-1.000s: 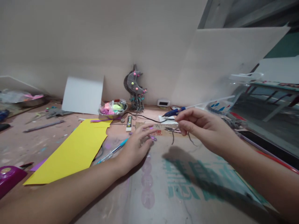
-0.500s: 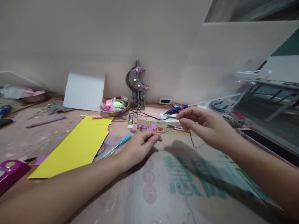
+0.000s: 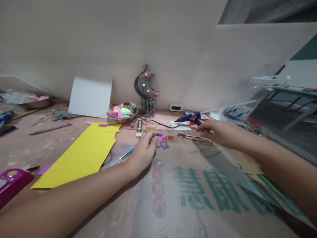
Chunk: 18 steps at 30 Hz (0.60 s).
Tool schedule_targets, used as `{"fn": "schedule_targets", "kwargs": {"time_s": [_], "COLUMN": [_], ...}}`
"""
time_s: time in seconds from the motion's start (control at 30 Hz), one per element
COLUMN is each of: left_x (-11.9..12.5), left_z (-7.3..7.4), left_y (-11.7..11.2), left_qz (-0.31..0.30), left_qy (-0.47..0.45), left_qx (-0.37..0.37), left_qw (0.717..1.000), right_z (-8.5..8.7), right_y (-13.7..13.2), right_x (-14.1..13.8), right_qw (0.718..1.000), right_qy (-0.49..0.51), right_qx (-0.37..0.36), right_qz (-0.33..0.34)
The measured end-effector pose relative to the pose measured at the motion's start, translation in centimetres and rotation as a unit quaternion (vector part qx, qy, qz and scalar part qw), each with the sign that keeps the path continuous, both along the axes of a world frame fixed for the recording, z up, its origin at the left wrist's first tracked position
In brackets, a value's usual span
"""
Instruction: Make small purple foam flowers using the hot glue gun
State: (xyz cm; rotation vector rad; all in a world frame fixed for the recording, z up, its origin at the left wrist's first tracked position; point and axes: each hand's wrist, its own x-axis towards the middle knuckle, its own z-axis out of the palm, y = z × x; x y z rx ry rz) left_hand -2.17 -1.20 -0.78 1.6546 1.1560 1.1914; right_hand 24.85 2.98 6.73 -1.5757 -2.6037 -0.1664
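Note:
My left hand (image 3: 145, 150) reaches over the middle of the table, its index finger stretched out and thumb apart. The fingertips are at small purple flower cutouts (image 3: 162, 137); whether they touch is hard to see. Just below the fingertips lies a purple flower piece with a greyish edge (image 3: 163, 144). My right hand (image 3: 218, 134) is at the right, fingers apart, close to a pair of small metal scissors or tweezers (image 3: 190, 137) and the blue glue gun (image 3: 189, 118). A faint thin strand (image 3: 211, 147) shows beneath its fingers; its upper end is unclear.
Yellow paper (image 3: 76, 155) and a blue pen (image 3: 121, 157) lie left. Behind are a bowl of colourful clay (image 3: 122, 112), a grey moon ornament (image 3: 146, 86), a small white box (image 3: 139, 129) and a white display device (image 3: 175, 107). A magenta tool (image 3: 15, 183) sits at far left.
The grey yarn is no longer stretched between my hands. My left hand has shifted slightly left and up, and my right hand right. The grey-edged flower piece and more of the glue gun now show.

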Motion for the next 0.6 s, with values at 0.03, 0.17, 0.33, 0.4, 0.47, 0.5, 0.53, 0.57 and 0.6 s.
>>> {"fn": "schedule_targets", "kwargs": {"time_s": [0.03,0.17,0.33,0.4,0.47,0.5,0.53,0.57,0.6], "left_x": [0.0,0.0,0.0,0.0,-0.1,-0.1,-0.1,-0.1,-0.1], "left_z": [-0.1,0.1,0.8,0.9,0.8,0.7,0.6,0.5,0.5], "left_y": [0.1,0.1,0.0,0.0,0.2,0.3,0.4,0.5,0.6], "left_qz": [-0.009,-0.016,-0.021,-0.009,0.001,0.003,0.005,0.005,0.006], "left_qy": [0.003,0.022,0.036,0.040,0.031,0.020,0.009,0.000,-0.007], "left_qx": [-0.005,0.003,-0.003,0.012,0.037,0.043,0.042,0.036,0.026], "left_qw": [1.000,1.000,0.999,0.999,0.999,0.999,0.999,0.999,1.000], "right_z": [0.0,0.4,0.3,-0.7,-2.0,-2.7,-3.3,-3.8,-4.2], "right_y": [0.0,-1.0,-3.3,-3.8,-3.8,-3.7,-3.5,-3.3,-3.0], "right_x": [-0.1,-1.4,-4.1,-5.2,-6.2,-6.6,-7.0,-7.4,-7.7], "right_qw": [0.999,0.981,0.970,0.977,0.980,0.981,0.981,0.981,0.981], "right_qy": [-0.015,0.000,0.056,0.083,0.100,0.106,0.113,0.118,0.121], "right_qx": [0.037,0.185,0.209,0.150,0.097,0.079,0.067,0.057,0.048], "right_qz": [0.014,0.060,0.108,0.129,0.144,0.145,0.145,0.145,0.146]}}
